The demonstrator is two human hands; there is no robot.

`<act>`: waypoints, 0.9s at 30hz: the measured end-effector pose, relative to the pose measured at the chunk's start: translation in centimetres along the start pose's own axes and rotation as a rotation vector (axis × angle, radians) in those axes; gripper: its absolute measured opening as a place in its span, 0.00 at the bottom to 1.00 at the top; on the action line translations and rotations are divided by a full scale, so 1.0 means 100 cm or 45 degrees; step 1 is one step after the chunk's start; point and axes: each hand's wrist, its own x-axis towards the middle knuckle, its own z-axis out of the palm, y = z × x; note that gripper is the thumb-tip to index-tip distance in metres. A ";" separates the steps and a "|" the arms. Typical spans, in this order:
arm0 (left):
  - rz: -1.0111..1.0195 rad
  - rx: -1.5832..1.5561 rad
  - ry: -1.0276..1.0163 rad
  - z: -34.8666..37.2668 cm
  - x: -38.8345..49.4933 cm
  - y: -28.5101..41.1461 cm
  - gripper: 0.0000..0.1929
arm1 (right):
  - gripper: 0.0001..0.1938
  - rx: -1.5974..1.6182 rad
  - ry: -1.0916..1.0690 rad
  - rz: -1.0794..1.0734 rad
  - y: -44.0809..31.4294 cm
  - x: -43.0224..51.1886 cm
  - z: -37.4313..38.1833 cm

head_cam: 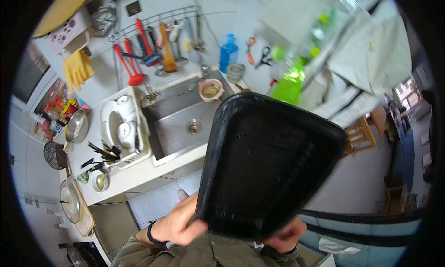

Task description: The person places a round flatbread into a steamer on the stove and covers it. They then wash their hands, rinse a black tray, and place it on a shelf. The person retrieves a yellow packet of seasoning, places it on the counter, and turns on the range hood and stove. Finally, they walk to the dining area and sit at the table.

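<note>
A black rectangular tray or shallow bin fills the middle of the view, tilted up in front of my body. My left hand grips its lower left corner, thumb on the near edge, and a dark band circles that wrist. Behind the lower right edge my right hand holds it too, its fingers partly hidden. Beyond the tray lies a stainless steel sink, part of which the tray covers. A pink strainer bowl with some food scraps sits in the sink's far corner.
Left of the sink, a white dish rack holds bowls and plates. A blue soap bottle and a glass jar stand behind the sink. Utensils, including a wooden spatula, hang from a wall rack. Green bottles hang at right.
</note>
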 end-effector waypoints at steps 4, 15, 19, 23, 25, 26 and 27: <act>0.298 -0.247 -0.261 0.056 -0.001 -0.003 0.22 | 0.10 -0.084 -0.732 -0.480 -0.020 -0.041 -0.067; -0.316 -0.472 -0.508 0.135 0.065 -0.005 0.34 | 0.04 0.289 0.681 0.354 -0.058 -0.111 -0.076; -0.396 -0.610 -0.759 0.159 0.093 -0.035 0.34 | 0.06 0.186 0.956 0.380 -0.057 -0.127 -0.072; -0.484 -0.612 -0.957 0.183 0.098 -0.062 0.36 | 0.07 0.028 1.210 0.616 -0.070 -0.151 -0.066; -0.490 -0.554 -0.955 0.194 0.098 -0.071 0.33 | 0.10 0.011 1.203 0.582 -0.072 -0.166 -0.065; -0.552 -0.555 -0.963 0.200 0.098 -0.076 0.33 | 0.10 0.071 1.260 0.542 -0.070 -0.173 -0.061; -0.576 -0.554 -0.935 0.206 0.099 -0.081 0.33 | 0.10 0.117 1.257 0.451 -0.068 -0.180 -0.060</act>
